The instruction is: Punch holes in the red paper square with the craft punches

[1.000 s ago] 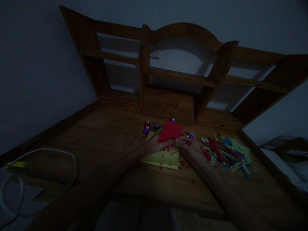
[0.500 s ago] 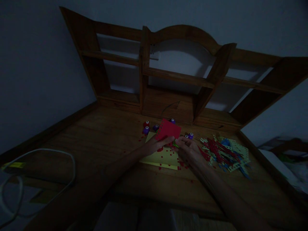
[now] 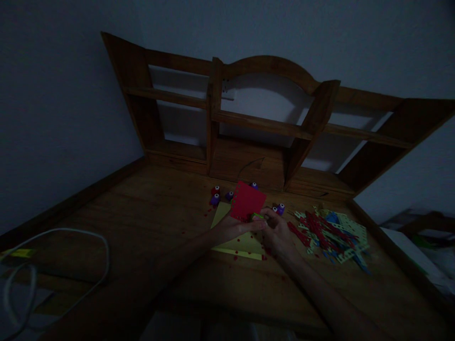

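Observation:
My left hand (image 3: 234, 229) is closed on the lower part of a red sheet of paper (image 3: 249, 200), its thumb stretched to the right. Small notches and holes run along the paper's left edge. At the paper's lower right corner, my right hand (image 3: 279, 234) grips a small green paper punch (image 3: 258, 216), mostly hidden by fingers. Under both hands lies a yellow sheet (image 3: 241, 246) sprinkled with little red paper cut-outs. Beyond the hands stand several purple punches (image 3: 215, 200) with white round tops, and a red punch (image 3: 215, 190).
A heap of red, blue and pale green perforated strips (image 3: 330, 234) lies on the right of the wooden table (image 3: 149, 199). A wooden shelf unit (image 3: 249, 158) rises along the back. At the lower left loops a white cable (image 3: 103, 237).
Both hands have shifted slightly, with the left thumb now lower and farther right. The green punch shows at the red paper's lower right corner. The camera view has tilted up a little.

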`<state>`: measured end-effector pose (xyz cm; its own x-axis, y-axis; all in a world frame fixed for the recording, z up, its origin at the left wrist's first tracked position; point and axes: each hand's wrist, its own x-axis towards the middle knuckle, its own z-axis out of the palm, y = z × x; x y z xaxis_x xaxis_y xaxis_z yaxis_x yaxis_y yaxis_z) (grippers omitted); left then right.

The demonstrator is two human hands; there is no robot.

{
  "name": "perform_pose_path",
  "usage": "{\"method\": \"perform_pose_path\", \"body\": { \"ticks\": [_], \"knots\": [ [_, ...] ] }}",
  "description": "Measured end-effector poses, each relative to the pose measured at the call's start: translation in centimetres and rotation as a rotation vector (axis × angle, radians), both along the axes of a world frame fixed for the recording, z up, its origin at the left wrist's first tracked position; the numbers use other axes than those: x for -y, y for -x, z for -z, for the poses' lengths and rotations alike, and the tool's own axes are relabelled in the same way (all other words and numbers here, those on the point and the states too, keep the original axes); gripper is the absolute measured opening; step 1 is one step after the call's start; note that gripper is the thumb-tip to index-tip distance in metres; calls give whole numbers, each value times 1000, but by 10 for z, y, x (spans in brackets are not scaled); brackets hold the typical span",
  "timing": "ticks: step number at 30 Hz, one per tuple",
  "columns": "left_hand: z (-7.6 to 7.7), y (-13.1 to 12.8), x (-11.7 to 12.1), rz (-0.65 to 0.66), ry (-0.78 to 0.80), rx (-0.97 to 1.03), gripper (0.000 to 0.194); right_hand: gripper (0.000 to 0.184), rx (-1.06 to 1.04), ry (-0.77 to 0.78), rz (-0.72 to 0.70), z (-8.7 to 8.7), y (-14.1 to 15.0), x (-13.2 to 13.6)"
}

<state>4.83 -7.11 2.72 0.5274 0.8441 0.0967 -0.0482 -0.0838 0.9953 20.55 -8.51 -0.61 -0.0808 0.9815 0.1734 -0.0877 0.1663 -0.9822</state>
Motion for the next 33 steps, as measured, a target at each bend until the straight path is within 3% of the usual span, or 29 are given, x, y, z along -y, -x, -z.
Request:
{"method": "perform_pose_path", "body": {
  "ticks": [5, 10, 14, 20, 25, 33],
  "knots": [
    [5, -2, -2, 27, 29, 27, 32, 26, 54, 5, 16, -8, 3, 4],
    [3, -1, -3, -10, -17, 12, 30, 26, -17, 38, 8, -1, 2, -5],
    [14, -1, -11, -35, -109, 40, 29, 24, -112, 114, -38, 4, 0, -13],
    [28, 1, -23, -165, -104, 46, 34, 27, -241, 255, -118, 2, -3, -13],
    [24, 5, -24, -194, -100, -3, 38, 18, -353, 285, -177, 2, -7, -13],
    [14, 6, -17, -207, -60, 31, 42, 16, -317, 284, -177, 4, -12, -15]
  ]
}}
